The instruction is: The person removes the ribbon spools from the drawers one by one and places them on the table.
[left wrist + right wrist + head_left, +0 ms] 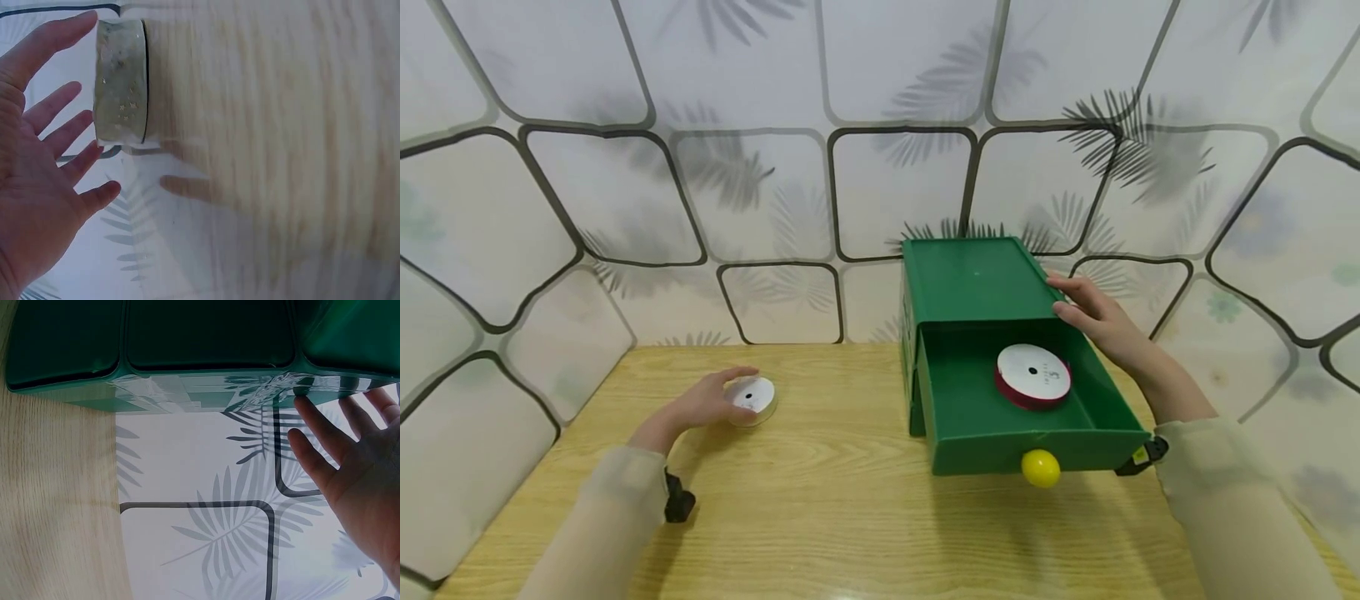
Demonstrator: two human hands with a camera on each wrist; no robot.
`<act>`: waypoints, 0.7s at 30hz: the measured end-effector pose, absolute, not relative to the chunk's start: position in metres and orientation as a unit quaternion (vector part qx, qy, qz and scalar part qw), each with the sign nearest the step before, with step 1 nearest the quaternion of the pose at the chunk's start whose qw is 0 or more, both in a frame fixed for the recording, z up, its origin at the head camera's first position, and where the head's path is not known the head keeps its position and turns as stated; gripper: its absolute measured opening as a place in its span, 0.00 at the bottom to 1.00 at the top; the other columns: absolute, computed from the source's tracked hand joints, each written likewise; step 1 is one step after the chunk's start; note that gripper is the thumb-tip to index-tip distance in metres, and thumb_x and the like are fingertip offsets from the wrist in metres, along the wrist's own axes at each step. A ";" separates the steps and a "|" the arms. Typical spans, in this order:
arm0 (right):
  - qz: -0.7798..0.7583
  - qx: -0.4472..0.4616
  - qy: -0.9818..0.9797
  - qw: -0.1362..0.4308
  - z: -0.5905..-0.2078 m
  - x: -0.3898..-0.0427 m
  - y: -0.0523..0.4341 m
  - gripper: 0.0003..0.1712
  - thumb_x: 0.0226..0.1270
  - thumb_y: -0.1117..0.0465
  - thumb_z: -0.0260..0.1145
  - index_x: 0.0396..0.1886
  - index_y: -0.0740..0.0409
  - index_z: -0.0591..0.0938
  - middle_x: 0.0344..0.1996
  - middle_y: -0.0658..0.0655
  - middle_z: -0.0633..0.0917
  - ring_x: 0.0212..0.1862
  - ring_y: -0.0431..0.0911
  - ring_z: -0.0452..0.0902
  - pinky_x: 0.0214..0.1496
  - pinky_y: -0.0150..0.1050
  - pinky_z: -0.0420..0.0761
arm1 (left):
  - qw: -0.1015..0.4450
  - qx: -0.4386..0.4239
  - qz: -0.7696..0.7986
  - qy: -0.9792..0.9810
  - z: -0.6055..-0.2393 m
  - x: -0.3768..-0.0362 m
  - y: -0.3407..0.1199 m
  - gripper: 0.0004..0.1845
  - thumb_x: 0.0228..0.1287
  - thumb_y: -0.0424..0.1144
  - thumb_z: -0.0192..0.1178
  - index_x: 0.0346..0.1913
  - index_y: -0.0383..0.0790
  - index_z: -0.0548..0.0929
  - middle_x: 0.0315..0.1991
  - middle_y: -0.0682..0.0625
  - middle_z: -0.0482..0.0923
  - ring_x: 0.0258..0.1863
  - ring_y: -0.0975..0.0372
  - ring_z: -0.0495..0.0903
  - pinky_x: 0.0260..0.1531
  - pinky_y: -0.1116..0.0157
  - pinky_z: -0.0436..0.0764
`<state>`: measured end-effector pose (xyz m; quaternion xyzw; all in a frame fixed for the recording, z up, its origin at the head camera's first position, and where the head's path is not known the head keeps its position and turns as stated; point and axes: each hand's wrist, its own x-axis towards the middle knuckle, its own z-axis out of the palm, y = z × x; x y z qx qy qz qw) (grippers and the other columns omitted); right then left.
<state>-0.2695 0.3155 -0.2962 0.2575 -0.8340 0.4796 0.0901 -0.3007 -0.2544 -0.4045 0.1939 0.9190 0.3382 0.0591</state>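
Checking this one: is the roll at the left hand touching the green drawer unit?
Apart. The head view plainly shows a strip of tabletop between the roll and the drawer unit.

The person wore a pale cream left sleeve [583, 525] and a matching right sleeve [1240, 508], both long, with a small black left wrist camera [680, 502] and a black right wrist camera [1156, 449] bearing a yellow-green patch [1141, 456].

head view bright | wrist views dimmer | soft shadows on table [820, 508]
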 end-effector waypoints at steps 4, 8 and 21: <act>0.480 0.258 -0.834 0.090 -0.297 -0.269 0.316 0.23 0.77 0.66 0.51 0.69 0.59 0.67 0.73 0.70 0.56 0.71 0.64 0.52 0.56 0.22 0.65 | 0.039 0.180 0.371 0.910 -0.402 -0.294 -0.249 0.43 0.55 0.47 0.73 0.70 0.36 0.66 0.68 0.30 0.61 0.58 0.41 0.67 0.50 0.47 0.69; 0.481 0.258 -0.833 0.090 -0.297 -0.269 0.316 0.23 0.77 0.66 0.51 0.69 0.59 0.67 0.73 0.69 0.56 0.71 0.62 0.52 0.56 0.23 0.65 | 0.022 0.181 0.411 0.893 -0.396 -0.285 -0.235 0.40 0.60 0.47 0.69 0.72 0.41 0.65 0.72 0.34 0.56 0.68 0.38 0.55 0.58 0.37 0.61; 0.465 0.251 -0.844 0.091 -0.297 -0.270 0.317 0.24 0.77 0.64 0.51 0.70 0.59 0.65 0.73 0.69 0.56 0.71 0.62 0.53 0.56 0.23 0.65 | -0.078 0.306 0.534 0.784 -0.357 -0.250 -0.167 0.24 0.68 0.30 0.60 0.66 0.35 0.71 0.65 0.41 0.69 0.65 0.49 0.65 0.62 0.43 0.61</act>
